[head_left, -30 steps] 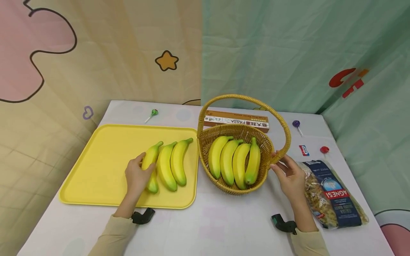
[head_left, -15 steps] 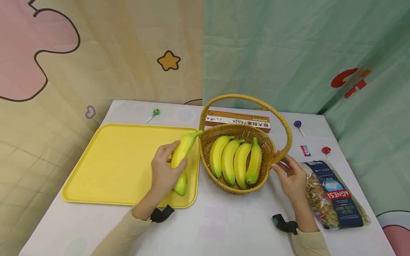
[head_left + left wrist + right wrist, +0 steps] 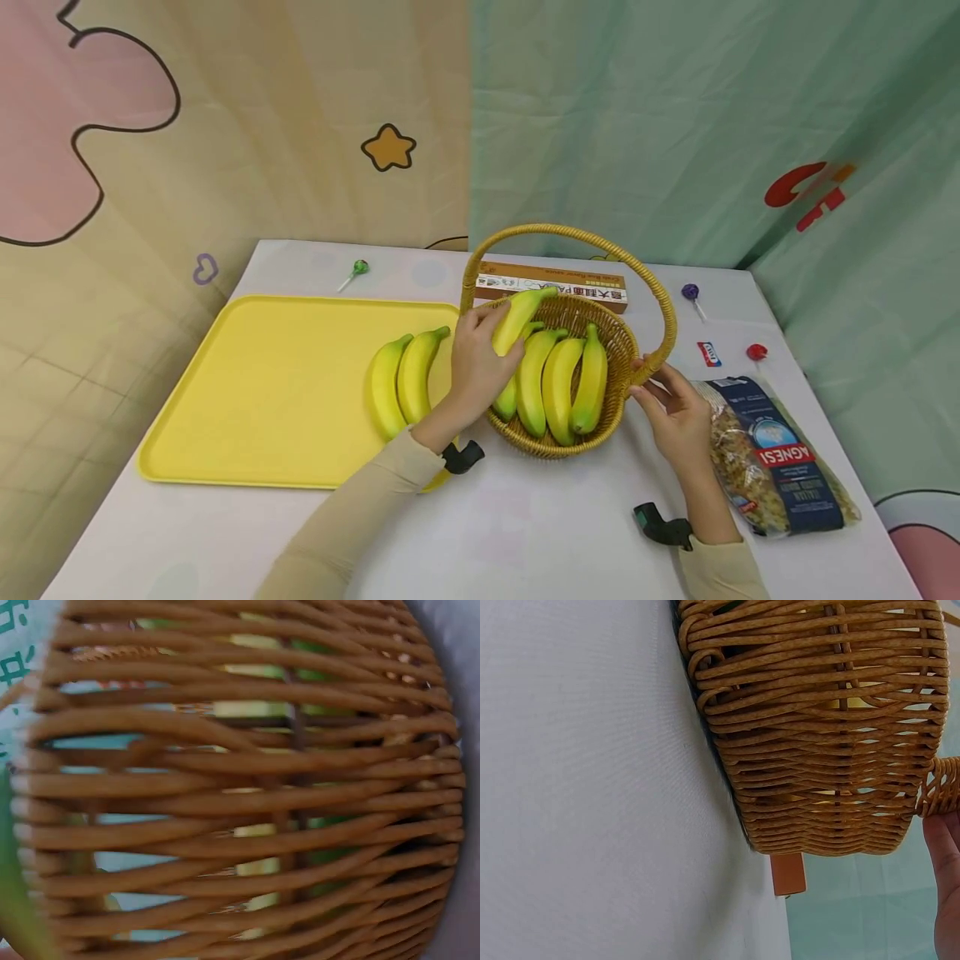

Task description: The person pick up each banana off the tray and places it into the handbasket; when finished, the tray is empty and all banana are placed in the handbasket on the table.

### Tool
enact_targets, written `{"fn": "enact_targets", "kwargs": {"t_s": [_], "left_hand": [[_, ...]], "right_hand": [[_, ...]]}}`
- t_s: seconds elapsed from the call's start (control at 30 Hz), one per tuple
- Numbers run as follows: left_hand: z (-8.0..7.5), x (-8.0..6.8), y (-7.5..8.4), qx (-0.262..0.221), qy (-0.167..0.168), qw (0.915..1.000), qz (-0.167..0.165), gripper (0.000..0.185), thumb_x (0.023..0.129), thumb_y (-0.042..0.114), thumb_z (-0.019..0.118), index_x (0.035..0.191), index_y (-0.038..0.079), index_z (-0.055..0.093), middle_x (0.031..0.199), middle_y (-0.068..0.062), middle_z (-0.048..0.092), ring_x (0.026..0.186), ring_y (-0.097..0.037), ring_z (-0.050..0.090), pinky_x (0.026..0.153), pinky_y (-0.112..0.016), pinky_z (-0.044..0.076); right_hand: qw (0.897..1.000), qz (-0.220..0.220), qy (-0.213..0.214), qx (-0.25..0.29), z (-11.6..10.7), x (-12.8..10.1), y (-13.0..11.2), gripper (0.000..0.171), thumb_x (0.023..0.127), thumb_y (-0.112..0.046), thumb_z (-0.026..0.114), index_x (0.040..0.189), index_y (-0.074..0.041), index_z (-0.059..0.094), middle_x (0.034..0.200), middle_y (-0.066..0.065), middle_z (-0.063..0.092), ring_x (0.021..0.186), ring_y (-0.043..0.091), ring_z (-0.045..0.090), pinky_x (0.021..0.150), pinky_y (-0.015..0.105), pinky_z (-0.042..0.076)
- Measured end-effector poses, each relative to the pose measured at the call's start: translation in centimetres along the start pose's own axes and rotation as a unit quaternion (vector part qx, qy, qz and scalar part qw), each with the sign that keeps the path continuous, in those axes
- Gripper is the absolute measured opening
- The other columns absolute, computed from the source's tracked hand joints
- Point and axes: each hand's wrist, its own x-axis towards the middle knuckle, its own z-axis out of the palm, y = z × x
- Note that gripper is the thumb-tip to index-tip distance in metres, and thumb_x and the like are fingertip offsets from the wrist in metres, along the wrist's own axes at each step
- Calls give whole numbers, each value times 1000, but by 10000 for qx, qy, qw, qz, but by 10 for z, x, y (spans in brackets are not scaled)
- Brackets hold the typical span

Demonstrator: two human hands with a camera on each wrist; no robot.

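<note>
L hand [image 3: 483,358], curled round a banana [image 3: 516,321], holds it over L side of wicker basket [image 3: 628,337] w/ 4 bananas [image 3: 558,387] inside, R hand [image 3: 681,417] pinching handle [image 3: 663,354] base, & 2 bananas [image 3: 414,379] lie on yellow tray [image 3: 262,387].

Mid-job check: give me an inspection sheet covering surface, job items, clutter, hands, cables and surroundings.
Surface: white tabletop, faint printed patches.
Job's things: two bananas on the yellow tray; four in the wicker basket, one partly hidden; a held banana over the basket.
Clutter: pasta box behind the basket, pasta bag, small packet, three lollipops.
Hands: left hand grips the held banana; right hand holds the basket's handle near its base.
Cables: nothing seen.
Surroundings: beige curtain and green curtain, both printed.
</note>
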Motion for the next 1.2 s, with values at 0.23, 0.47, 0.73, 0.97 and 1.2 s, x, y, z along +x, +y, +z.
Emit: {"fn": "enact_targets", "kwargs": {"t_s": [0.23,0.47,0.73,0.97,1.2], "left_hand": [[17,4,-14,549,-46,9985,-73,49,82,14,75,129,4,63,114,-16,59,100,-30,52,76,-40,48],[19,5,-19,847,12,9964,76,47,80,10,77,125,1,65,113,-19,61,97,-32,52,79,-41,46],[15,0,-20,1248,-184,9919,151,52,82,13,76,130,-1,61,120,-21,56,105,-33,49,87,-43,44],[-25,-26,-18,754,-151,9970,55,52,80,14,77,128,0,62,122,-19,55,106,-34,49,85,-44,45],[-81,-37,-47,373,321,9935,-1027,58,83,13,74,136,-1,54,129,-23,49,118,-39,42,94,-53,40]], "right_hand": [[10000,29,11,-3,1,-1,0,44,80,23,62,123,14,59,113,3,70,109,10,65,89,20,52],[9998,-192,39,45,1,0,0,46,78,27,61,122,15,59,112,9,70,108,11,66,89,19,52],[9999,33,10,151,1,-2,3,43,81,21,63,123,15,59,115,4,70,110,11,65,89,20,53],[9997,62,10,218,3,-2,0,44,79,26,61,122,17,58,114,9,70,109,13,66,89,21,53],[9999,105,58,-98,1,0,-2,48,77,27,62,123,13,59,114,2,69,108,10,66,88,20,53]]}}
